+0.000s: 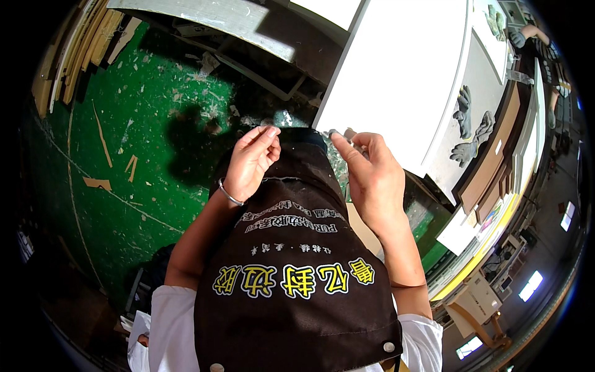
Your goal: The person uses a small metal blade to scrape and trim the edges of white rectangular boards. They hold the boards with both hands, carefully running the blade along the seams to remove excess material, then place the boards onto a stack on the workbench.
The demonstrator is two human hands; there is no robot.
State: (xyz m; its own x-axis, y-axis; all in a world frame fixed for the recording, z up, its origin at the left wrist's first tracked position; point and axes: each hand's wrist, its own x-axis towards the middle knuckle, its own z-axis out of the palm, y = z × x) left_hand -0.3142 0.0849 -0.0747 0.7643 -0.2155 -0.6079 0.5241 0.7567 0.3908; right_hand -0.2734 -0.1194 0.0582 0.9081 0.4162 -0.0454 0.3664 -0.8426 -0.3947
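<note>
My left hand (253, 160) is raised over the upper part of my dark apron (291, 248), its fingers curled and thumb pressed to the index finger. Whatever it may pinch is too small to make out. My right hand (374, 177) is closed beside the near corner of a large white panel (396, 80). A small dark bit shows by its fingertips, but I cannot tell what it is. The hands are apart from each other. A metal bracelet (231, 193) circles my left wrist.
Grey work gloves (472, 139) lie on the surface right of the panel. Brown boards (493, 161) stack beyond them. Scraps and wood strips (97, 183) litter the green floor (142, 124). Long boards (80, 49) lean at far left. Another person's arm (532, 32) shows at upper right.
</note>
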